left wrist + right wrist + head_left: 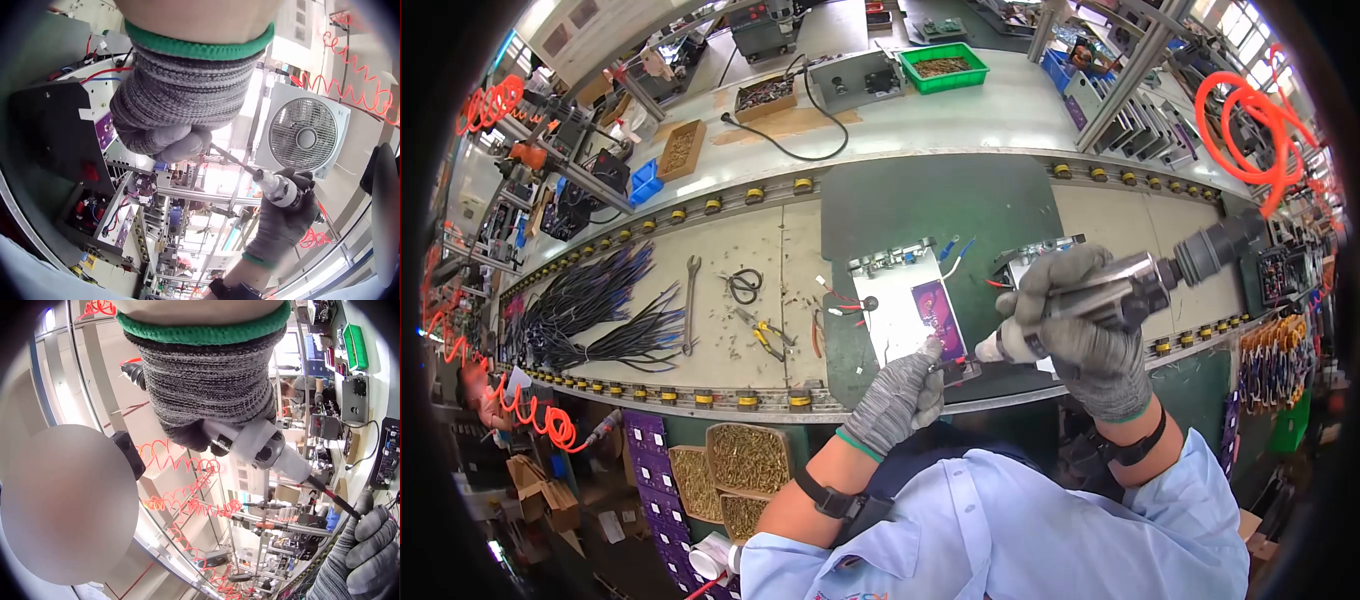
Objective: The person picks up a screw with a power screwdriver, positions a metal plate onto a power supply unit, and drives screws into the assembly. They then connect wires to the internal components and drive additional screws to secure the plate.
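My gloved right hand (1097, 365) grips a silver air screwdriver (1115, 290), which lies nearly level with its nose to the left. The long bit (333, 499) runs to my gloved left hand (897, 397), whose curled thumb and fingers pinch its tip; any screw there is hidden. Just beyond the left hand, in the head view, a metal unit (890, 315) with a purple label (937, 312) lies on the green mat (940, 190). In the left wrist view the unit's black side panel (62, 131) stands beside the left hand (181, 106).
A second unit (1026, 262) sits partly behind the right hand. To the left lie yellow-handled pliers (768, 335), a wrench (691, 300) and black cable bundles (570, 310). A green bin (943, 68) stands on the back bench. Red coiled hoses (1250, 130) hang at both sides.
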`<state>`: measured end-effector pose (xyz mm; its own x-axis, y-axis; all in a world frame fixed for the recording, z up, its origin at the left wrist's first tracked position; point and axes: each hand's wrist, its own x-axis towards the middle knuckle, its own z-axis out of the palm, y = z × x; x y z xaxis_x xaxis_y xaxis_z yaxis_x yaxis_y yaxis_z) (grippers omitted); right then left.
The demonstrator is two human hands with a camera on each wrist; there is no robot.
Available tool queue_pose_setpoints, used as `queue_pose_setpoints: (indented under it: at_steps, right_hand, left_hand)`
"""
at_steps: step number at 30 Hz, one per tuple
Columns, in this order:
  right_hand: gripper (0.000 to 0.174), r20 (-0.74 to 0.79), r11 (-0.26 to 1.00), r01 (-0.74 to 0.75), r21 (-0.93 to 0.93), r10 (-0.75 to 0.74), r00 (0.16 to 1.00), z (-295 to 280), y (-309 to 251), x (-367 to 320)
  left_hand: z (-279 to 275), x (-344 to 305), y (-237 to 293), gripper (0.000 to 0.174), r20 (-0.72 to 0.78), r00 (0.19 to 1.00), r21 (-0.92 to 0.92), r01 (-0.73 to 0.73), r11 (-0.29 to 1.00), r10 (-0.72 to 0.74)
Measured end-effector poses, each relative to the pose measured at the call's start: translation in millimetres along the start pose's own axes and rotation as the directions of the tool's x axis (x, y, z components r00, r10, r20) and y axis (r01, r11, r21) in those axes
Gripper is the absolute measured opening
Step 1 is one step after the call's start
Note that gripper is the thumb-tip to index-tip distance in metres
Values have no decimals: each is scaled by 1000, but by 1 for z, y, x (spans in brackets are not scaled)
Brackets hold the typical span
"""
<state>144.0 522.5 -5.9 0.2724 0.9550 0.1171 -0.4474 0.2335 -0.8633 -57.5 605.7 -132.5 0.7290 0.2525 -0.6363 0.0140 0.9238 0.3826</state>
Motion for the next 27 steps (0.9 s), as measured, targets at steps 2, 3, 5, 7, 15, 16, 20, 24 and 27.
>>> queue_pose_setpoints:
  at_steps: [2,3,5,7,15,16,20,24,27]
  right_hand:
    - [45,-213,998,16,54,-4,977,-3,2,1]
    - [44,-293,997,-16,73,37,956,-1,1,2]
    - [41,-303,992,15,129,25,953,-8,5,8]
    - [35,-314,972,79,220,-6,949,-19,15,14]
    - [39,-321,989,60,132,-15,947,-18,46,26]
    - [39,-310,989,42,140,3,951,-16,52,28]
    - [41,-272,997,-67,-41,53,961,-6,88,33]
    - [41,-200,976,-113,-184,76,977,13,110,44]
    - [36,-130,974,-150,-170,129,983,23,121,50]
  left_hand:
    - [15,-2,4,36,-305,947,161,-56,985,103]
    - [4,6,3,35,-275,956,199,-46,979,101]
    - [8,6,12,36,-242,967,118,-56,991,83]
    - [-9,15,17,41,-71,992,7,-104,995,104]
    - [-129,34,7,40,-124,806,890,-167,423,579]
    - [-138,26,2,40,-161,792,943,-54,330,589]
    - [-108,-20,-4,40,-118,874,856,-150,494,471]
    - [-102,-28,-9,57,123,833,967,-222,123,539]
    - [-111,-17,-13,61,103,814,979,-185,87,571]
